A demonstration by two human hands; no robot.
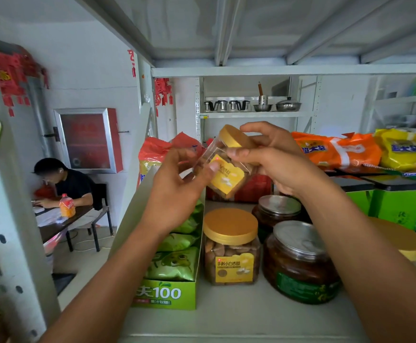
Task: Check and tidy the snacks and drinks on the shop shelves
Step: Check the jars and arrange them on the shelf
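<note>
A clear plastic jar of nuts [226, 169] with a gold lid and a yellow label is held tilted above the white shelf [239, 315]. My left hand [177, 184] grips its lower side. My right hand [273, 162] holds its upper part near the lid. A matching gold-lidded jar [231, 246] stands upright on the shelf below. Right of it stand two dark jars with silver lids [299, 261], one behind the other.
A green display box of green snack packs [174, 266] sits at the shelf's left. Orange and yellow snack bags [338, 149] lie on a higher ledge at right. Another gold lid [397, 236] shows at far right. A person sits at a dark table [58, 224] at left.
</note>
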